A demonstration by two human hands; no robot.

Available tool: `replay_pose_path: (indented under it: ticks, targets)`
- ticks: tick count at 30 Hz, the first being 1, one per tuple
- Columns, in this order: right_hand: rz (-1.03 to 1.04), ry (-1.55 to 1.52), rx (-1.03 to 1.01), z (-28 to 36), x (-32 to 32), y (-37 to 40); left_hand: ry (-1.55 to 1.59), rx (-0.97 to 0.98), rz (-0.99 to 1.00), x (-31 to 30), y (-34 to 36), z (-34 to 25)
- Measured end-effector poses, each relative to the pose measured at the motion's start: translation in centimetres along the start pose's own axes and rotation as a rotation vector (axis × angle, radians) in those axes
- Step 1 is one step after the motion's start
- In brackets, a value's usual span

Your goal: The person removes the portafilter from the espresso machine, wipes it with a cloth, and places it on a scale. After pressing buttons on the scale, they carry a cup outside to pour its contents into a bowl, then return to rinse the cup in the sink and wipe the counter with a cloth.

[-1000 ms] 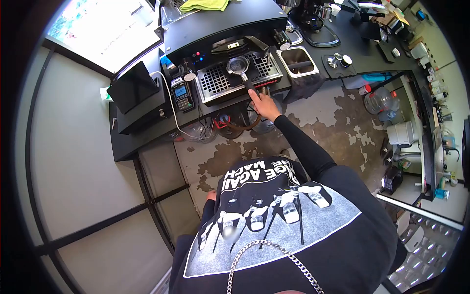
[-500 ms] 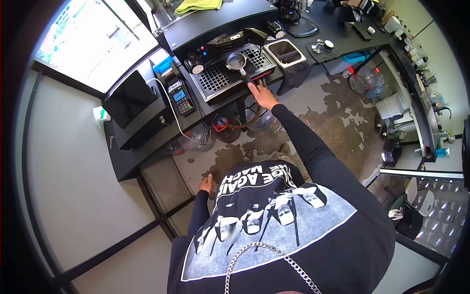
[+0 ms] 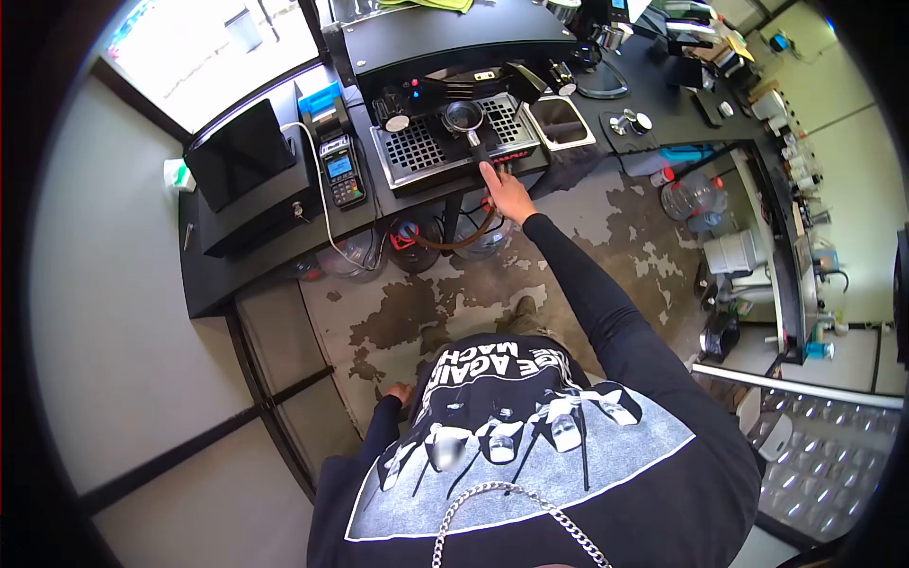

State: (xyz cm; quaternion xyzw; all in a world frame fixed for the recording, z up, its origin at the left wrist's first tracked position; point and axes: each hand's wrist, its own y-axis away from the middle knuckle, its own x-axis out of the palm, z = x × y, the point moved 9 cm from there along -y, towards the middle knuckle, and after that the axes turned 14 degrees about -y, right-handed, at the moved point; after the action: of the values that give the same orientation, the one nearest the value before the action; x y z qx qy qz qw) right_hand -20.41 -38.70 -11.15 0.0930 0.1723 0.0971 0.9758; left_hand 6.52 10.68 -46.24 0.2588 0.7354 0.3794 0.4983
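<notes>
My right hand is closed around the black handle of a portafilter. Its round metal basket faces up over the grated drip tray of a black espresso machine. The inside of the basket looks dark and greyish; I cannot make out what is in it. Low at my side hangs my left hand, partly hidden by my shirt. Its visible fingers look loosely extended, with nothing seen in them.
Left of the machine are a card terminal and a black screen. A metal bin sits at the machine's right, near a tamper. Large water bottles stand under the counter. A green cloth lies on top.
My view has shifted and turned a little. The portafilter stays in my right hand over the drip tray, its basket now looking darker. My left hand shows less beside the shirt.
</notes>
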Motion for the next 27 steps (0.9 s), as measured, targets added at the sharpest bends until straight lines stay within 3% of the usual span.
replay_pose_path:
  ticks: [5,7,9,11,12,16,19,22,27]
  targets:
    - [0.050,0.013,-0.045,0.0,-0.1,-0.3,0.159,-0.098,-0.088,-2.4,0.1,-3.2]
    - [0.128,0.028,0.012,-0.1,-0.1,-0.7,0.389,-0.231,-0.240,-2.5,-1.3,-2.3]
    - [0.206,0.004,0.017,-0.4,0.1,-1.1,0.370,-0.284,-0.276,-4.5,0.0,-5.1]
    - [0.331,-0.078,0.068,0.2,0.3,-0.8,0.567,-0.310,-0.248,-6.3,1.9,-9.1]
    - [0.359,-0.080,0.076,0.6,0.0,-0.6,0.487,-0.279,-0.284,-6.8,1.8,-10.4]
    - [0.499,-0.032,0.054,1.2,-0.2,-0.6,0.472,-0.339,-0.333,-5.7,3.1,-15.7]
    - [0.536,-0.025,0.054,0.4,0.4,-0.9,0.595,-0.329,-0.273,-0.1,2.6,-17.7]
    - [0.506,-0.015,0.029,-0.2,0.9,-1.4,0.509,-0.388,-0.213,-1.7,7.9,-22.5]
    - [0.505,0.015,0.028,0.8,0.4,-1.0,0.436,-0.357,-0.211,3.8,9.4,-20.1]
